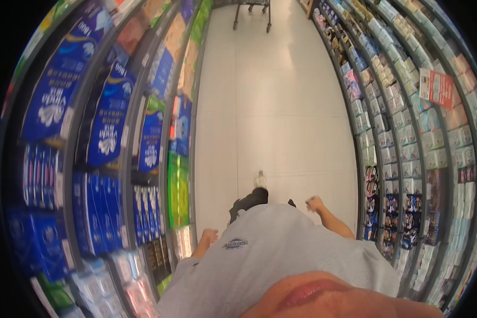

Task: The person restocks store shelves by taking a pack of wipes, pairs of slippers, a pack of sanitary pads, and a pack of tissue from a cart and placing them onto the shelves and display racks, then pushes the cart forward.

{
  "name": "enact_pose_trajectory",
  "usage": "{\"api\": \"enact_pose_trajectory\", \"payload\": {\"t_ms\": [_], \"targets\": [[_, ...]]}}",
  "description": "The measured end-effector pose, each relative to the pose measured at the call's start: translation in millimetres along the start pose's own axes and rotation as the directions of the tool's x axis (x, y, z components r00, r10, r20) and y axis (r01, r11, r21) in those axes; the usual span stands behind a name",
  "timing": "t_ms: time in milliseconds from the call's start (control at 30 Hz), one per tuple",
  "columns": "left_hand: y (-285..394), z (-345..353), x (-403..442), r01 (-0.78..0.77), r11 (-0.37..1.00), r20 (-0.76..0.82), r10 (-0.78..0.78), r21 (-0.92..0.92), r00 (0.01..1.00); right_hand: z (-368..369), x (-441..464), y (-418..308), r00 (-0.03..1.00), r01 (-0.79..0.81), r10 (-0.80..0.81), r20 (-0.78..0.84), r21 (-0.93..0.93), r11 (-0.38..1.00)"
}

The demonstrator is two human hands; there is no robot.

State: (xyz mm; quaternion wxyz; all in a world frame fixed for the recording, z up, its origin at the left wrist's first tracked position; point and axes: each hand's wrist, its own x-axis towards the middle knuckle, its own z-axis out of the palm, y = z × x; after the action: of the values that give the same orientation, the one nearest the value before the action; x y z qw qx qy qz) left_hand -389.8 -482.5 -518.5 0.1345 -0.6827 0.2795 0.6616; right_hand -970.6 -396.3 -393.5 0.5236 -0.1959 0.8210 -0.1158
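Above the pale floor (286,132), your left hand (209,236) and right hand (315,204) hang relaxed, grasping nothing visible, perhaps balancing your stride; to your left stand a green pack (178,191) and label-out Vinda packs (108,114), likely turned for easy reading

Smooth, pale floor tiles (275,106) carry a soft gloss down the middle of the frame. At left, large blue packs (103,119) have shiny printed plastic film, and the green pack (178,193) has the same slick finish. Grey shelf edges (127,201) beside them are matt and smooth. The wearer's T-shirt (281,249), bottom centre, is soft, matt cloth with a printed logo (235,243). The cart (269,15), cut off at the top, is probably metal.
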Motion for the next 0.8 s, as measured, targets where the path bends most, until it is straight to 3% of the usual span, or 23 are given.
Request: {"api": "enact_pose_trajectory", "payload": {"t_ms": [67,100,167,200,233,267,300,333,433,533,567,600,633,667,700,800], "targets": [[60.8,-21.8,-5.2,0.124,0.987,-0.082,-0.133,-0.104,0.988,-41.6,0.7,-23.9,0.996,-0.088,0.087,-0.022,-0.049,0.995],[97.4,-30.2,-9.3,0.128,0.982,-0.151,-0.149,-0.141,0.977,-58.9,2.0,-31.4,0.987,-0.155,0.157,-0.027,0.042,0.987],[187.7,-46.7,-1.5,0.032,0.996,-0.246,-0.052,-0.088,0.968,-94.9,28.8,-57.7,0.977,-0.203,0.209,-0.034,0.143,0.969],[237.1,-53.4,3.3,-0.056,0.998,-0.269,0.065,0.042,0.961,-111.7,48.6,-64.7,0.981,-0.16,0.18,-0.071,0.219,0.962],[289.3,-62.6,5.3,-0.291,0.696,-0.032,0.411,0.656,0.911,-120.1,61.1,-70.9,0.981,-0.123,0.16,-0.107,0.29,0.949],[342.6,-71.7,6.5,-0.319,0.034,0.211,0.683,0.947,0.699,-125.5,65.7,-80.4,0.981,-0.134,0.17,-0.096,0.297,0.946],[388.2,-70.4,38.2,-0.463,0.753,-0.166,0.59,0.468,0.79,-134.6,70.8,-97.4,0.967,-0.123,0.211,-0.145,0.457,0.881],[457.1,-51.8,-4.0,-0.438,0.88,-0.267,0.473,0.181,0.84,-143.3,83.7,-114.5,0.949,-0.092,0.255,-0.188,0.606,0.79],[606.8,-16.8,-35.2,-0.647,0.746,-0.204,0.666,0.158,0.718,-143.6,130.9,-130.3,0.945,-0.209,0.313,-0.093,0.563,0.799],[713.5,10.5,-34.1,-0.721,0.678,-0.13,0.735,0.143,0.665,-132.4,182.0,-129.2,0.931,-0.282,0.364,-0.039,0.558,0.78],[741.0,17.1,-27.1,-0.747,0.64,-0.07,0.766,0.182,0.639,-128.9,200.8,-120.7,0.986,-0.103,0.128,-0.109,0.213,0.972],[764.9,18.4,-19.2,-0.77,0.6,-0.008,0.79,0.218,0.613,-129.1,220.6,-117.3,0.989,0.105,-0.121,-0.086,-0.169,0.98],[785.2,14.8,0.8,-0.773,0.596,-0.014,0.794,0.216,0.608,-140.3,248.4,-132.5,0.972,0.208,-0.233,-0.03,-0.355,0.911],[798.6,8.1,30.7,-0.753,0.565,0.02,0.796,0.336,0.606,-152.0,274.3,-150.0,0.939,0.306,-0.342,0.027,-0.52,0.797],[803.7,0.2,51.6,-0.719,0.53,0.053,0.788,0.449,0.614,-165.8,297.3,-172.5,0.929,0.33,-0.367,0.055,-0.572,0.751],[842.5,-39.9,51.7,-0.429,0.639,0.064,0.511,0.639,0.857,-221.5,384.8,-273.8,0.884,0.403,-0.447,0.136,-0.707,0.581]]}}
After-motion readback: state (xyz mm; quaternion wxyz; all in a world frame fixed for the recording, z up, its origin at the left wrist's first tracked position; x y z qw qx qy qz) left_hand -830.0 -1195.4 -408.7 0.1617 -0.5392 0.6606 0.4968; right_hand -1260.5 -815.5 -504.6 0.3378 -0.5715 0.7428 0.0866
